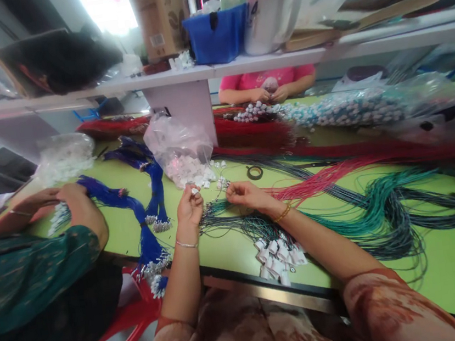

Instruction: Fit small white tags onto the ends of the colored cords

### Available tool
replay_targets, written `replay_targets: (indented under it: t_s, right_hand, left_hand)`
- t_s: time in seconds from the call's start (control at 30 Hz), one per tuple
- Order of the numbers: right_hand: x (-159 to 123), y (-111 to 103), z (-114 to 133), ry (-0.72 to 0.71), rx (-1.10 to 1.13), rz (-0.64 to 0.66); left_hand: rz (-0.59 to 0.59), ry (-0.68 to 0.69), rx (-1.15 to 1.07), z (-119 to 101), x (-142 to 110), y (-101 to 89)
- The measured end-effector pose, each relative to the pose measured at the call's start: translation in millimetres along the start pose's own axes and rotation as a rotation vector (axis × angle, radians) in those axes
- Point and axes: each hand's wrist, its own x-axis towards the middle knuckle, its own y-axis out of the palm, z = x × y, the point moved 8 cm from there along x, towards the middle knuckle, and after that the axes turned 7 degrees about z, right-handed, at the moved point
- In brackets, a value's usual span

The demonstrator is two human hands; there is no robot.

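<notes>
My left hand (189, 208) is closed, with a small white plastic connector housing (195, 191) pinched between thumb and fingertips. To its right, my right hand (244, 195) is pinched too, at what looks like the end of a thin wire; the fingers hide most of it. Small white and metallic bits (223, 183) show just beyond those fingertips. Green and dark wires (234, 222) with bare tips lie under and between both hands. A pile of white connectors with wires (277, 258) rests near the table's front edge, below my right forearm.
Behind my left hand stands a clear bag of white housings (184, 159), with loose ones beside it. A roll of black tape (255, 172), red wires (315, 179) and green wires (373, 208) lie rightward. Blue wire bundles (146, 230) and a co-worker's arms (78, 205) are left; another person sits opposite.
</notes>
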Motion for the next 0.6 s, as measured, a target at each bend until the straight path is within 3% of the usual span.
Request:
replay_targets:
  t_s: [0.13, 0.37, 0.6]
  right_hand:
    - [0, 24, -19, 0.027, -0.261, 0.146]
    - [0, 43, -19, 0.105, -0.788, 0.173]
    - [-4, 41, -14, 0.026, -0.668, 0.254]
  left_hand:
    - [-0.024, 0.002, -0.056, -10, 1, -8.0]
    - [-0.027, -0.011, -0.112, -13, 1, -12.2]
    - [-0.065, 0.027, -0.163, -20, 0, -17.5]
